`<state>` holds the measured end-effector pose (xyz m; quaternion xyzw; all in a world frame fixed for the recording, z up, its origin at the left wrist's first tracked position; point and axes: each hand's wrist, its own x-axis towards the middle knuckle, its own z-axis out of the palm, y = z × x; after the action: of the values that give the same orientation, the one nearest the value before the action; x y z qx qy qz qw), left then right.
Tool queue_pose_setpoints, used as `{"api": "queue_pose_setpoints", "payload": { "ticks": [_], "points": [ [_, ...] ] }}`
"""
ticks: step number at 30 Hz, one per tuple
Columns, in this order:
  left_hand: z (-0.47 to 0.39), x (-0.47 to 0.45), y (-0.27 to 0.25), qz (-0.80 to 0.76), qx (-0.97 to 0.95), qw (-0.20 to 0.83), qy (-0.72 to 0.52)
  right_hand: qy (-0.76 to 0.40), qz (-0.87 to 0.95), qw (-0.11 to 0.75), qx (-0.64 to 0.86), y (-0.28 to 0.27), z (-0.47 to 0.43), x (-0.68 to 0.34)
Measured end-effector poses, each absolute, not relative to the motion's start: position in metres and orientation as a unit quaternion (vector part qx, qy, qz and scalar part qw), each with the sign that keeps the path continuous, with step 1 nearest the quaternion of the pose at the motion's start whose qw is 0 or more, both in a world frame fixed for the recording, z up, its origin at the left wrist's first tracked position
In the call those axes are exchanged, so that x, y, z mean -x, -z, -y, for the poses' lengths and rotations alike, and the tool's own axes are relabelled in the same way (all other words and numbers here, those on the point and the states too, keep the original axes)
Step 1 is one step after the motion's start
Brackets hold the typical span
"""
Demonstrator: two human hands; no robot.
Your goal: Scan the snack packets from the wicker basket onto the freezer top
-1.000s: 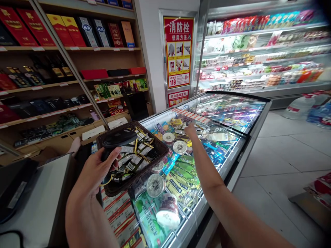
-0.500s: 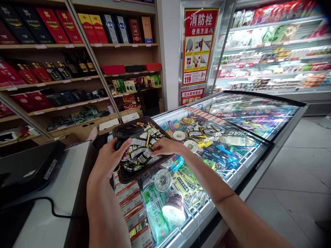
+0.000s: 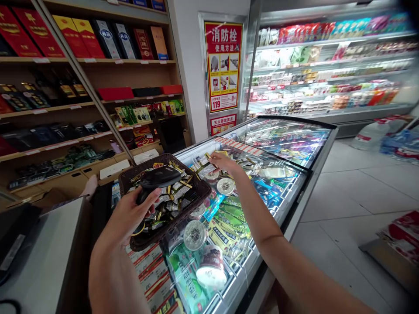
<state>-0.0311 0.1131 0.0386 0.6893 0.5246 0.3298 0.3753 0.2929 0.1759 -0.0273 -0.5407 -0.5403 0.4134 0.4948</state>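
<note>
My left hand [image 3: 132, 213] is wrapped round the handle of a black handheld barcode scanner [image 3: 160, 176], held over a dark brown woven basket [image 3: 201, 192]. Inside the basket lie many small wrapped snack packets [image 3: 175, 196] in black, white and gold. To the right of the basket's far edge, my right hand [image 3: 224, 162] has its fingers closed on some of the same small packets [image 3: 203, 166], above the glass top of a chest freezer [image 3: 240, 152]. How many packets it holds I cannot tell.
Ice cream tubs [image 3: 195, 235] and bagged ices show through the freezer glass. A light counter [image 3: 70, 244] stands at the left. Behind are shelves of boxes [image 3: 144, 43] and a lit fridge [image 3: 314, 74]. Water jugs [image 3: 373, 131] and a red carton [image 3: 404, 233] stand on the floor at right.
My right hand has moved from the basket out to the right over the freezer, carrying packets. The scanner stays in my left hand above the basket. The view has swung to the right.
</note>
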Motion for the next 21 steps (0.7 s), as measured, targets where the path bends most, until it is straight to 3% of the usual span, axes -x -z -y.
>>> {"api": "queue_pose_setpoints", "payload": {
  "ticks": [21],
  "points": [
    [-0.116, 0.019, -0.03, -0.497, -0.707, 0.396, -0.308, -0.478, 0.578, 0.459, 0.477, 0.02, -0.167, -0.288]
  ]
}}
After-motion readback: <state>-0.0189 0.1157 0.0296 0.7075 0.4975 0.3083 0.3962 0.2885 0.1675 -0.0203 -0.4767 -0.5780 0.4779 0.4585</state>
